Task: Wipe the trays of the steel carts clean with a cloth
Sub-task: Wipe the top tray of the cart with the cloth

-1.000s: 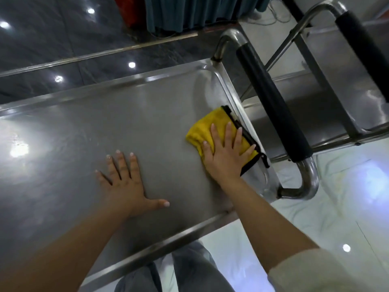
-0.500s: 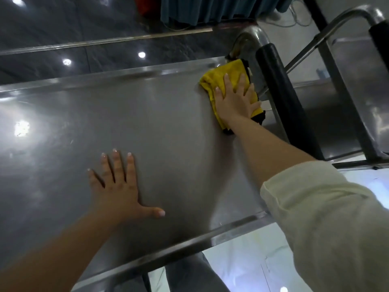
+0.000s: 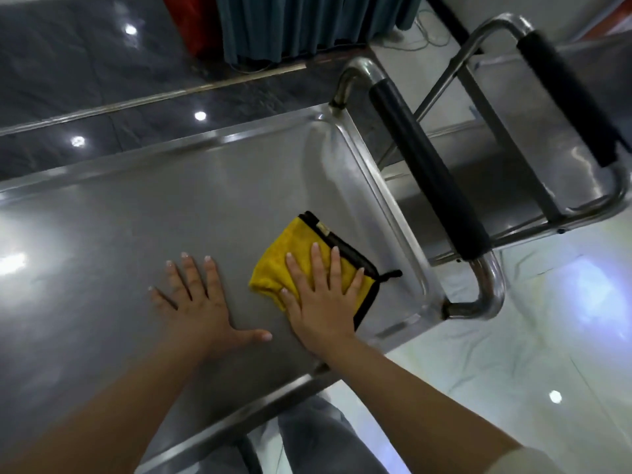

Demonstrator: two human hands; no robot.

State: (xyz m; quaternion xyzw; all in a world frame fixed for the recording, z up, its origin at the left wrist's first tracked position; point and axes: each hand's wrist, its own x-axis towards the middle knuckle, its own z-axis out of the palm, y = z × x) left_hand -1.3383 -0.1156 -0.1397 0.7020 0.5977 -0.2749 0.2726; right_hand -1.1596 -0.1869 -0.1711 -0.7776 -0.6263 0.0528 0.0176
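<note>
We see the right hand (image 3: 319,299) flat, fingers spread, pressing the yellow cloth (image 3: 273,268) onto the tray (image 3: 136,206) near its right rim; the left hand (image 3: 200,302) rests spread beside it.

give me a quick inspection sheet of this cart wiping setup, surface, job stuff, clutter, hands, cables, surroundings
surface: steel tray of the near cart, shiny, with light reflections; no dirt can be made out
job's things: yellow cloth with black edging lies flat on the tray near its right end
clutter: nothing seen on the tray
hands: left hand flat on the bare tray, fingers spread; right hand flat on the cloth, pressing it down
cables: thin white wires on the floor at the top, by the curtain
surroundings: black-padded cart handle at the tray's right end; second cart beyond it; dark glossy floor behind, pale floor on the right
</note>
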